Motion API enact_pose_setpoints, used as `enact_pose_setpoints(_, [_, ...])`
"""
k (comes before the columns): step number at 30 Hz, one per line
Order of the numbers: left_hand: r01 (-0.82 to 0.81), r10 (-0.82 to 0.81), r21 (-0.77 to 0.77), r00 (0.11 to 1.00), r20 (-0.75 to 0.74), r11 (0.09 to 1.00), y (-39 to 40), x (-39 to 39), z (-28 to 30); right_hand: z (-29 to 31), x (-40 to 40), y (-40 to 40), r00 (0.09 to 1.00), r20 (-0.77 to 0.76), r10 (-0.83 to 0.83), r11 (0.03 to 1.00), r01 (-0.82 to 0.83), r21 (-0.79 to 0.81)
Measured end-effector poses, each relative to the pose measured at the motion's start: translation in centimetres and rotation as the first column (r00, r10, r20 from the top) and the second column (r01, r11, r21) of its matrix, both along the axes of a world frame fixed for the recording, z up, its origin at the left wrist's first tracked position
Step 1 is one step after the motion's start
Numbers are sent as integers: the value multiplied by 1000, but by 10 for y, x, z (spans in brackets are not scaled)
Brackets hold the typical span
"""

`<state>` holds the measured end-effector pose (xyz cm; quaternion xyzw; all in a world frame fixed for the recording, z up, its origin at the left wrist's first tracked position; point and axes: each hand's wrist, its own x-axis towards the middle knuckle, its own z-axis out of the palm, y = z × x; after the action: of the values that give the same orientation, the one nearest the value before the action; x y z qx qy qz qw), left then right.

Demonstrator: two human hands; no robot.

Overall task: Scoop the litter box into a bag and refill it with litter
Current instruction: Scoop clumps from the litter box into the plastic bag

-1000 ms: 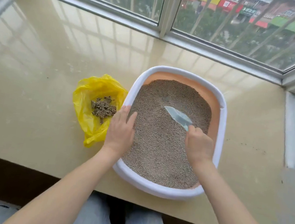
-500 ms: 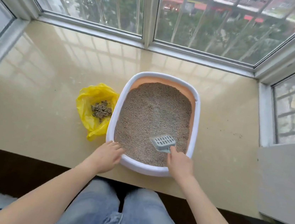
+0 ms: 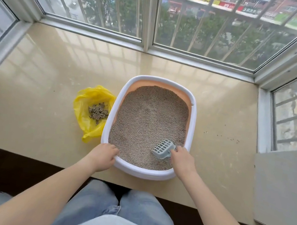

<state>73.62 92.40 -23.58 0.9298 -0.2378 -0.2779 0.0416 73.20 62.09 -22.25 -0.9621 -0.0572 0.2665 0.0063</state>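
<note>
Window bay: barred glass panes (image 3: 202, 19) run along the far side and both flanks, with trees and shop signs outside.
Sill: glossy beige ledge (image 3: 37, 110) fills the middle of the view, reflecting the bars; its near edge drops to dark floor.
Person: seen from above, both bare forearms reach forward over legs in light blue jeans (image 3: 113, 207).
Litter box: white-rimmed tray (image 3: 144, 173) with an orange inner wall sits on the ledge near its near edge, a little right of centre.
Litter: grey-brown granules (image 3: 148, 120) cover the tray floor, piled higher toward the far end.
Bag: crumpled yellow plastic bag (image 3: 83, 104) lies open on the ledge, touching the tray's left wall.
Clumps: small dark heap of scooped clumps (image 3: 98, 112) rests inside the bag's mouth.
Left hand: left hand (image 3: 104, 155) grips the tray's near-left rim, fingers curled over the edge toward the litter.
Right hand: right hand (image 3: 183, 160) sits over the near-right corner of the tray, fingers wrapped round the scoop's handle.
Scoop: pale grey slotted scoop (image 3: 163, 147) rests on the litter at the near-right, slotted face up, its head pointing far-left from the hand; it looks empty.
Stray grains: few dark specks (image 3: 232, 139) lie scattered on the ledge right of the tray, well apart from it.
</note>
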Motion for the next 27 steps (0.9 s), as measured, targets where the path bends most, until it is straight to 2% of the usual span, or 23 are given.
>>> enact_pose_setpoints(6, [-53, 54, -40, 998, 30, 998, 0, -3, -5, -7, 12, -6, 992, -40, 123, 992, -124, -19])
enact_pose_setpoints(11, [-65, 63, 38, 996, 59, 997, -5, -3, -6, -13, 20, -11, 980, -12, 199, 978, -199, -57])
enact_pose_setpoints(16, [-89, 87, 43, 995, 58, 995, -6, -4, -6, -18, 24, -12, 962, -15, 273, 957, -273, -99])
enact_pose_setpoints(22, [-99, 98, 25, 994, 46, 995, -5, -6, -4, -15, 21, -2, 983, -30, 184, 974, -186, -131])
enact_pose_setpoints(24, [-89, 89, 3, 995, 35, 996, -5, -6, -3, -16, 19, 3, 993, 25, 119, 988, -116, -98])
enact_pose_setpoints(27, [-49, 50, -40, 998, 29, 998, 4, -6, -2, -14, 14, 20, 994, 106, 27, 999, -31, 32])
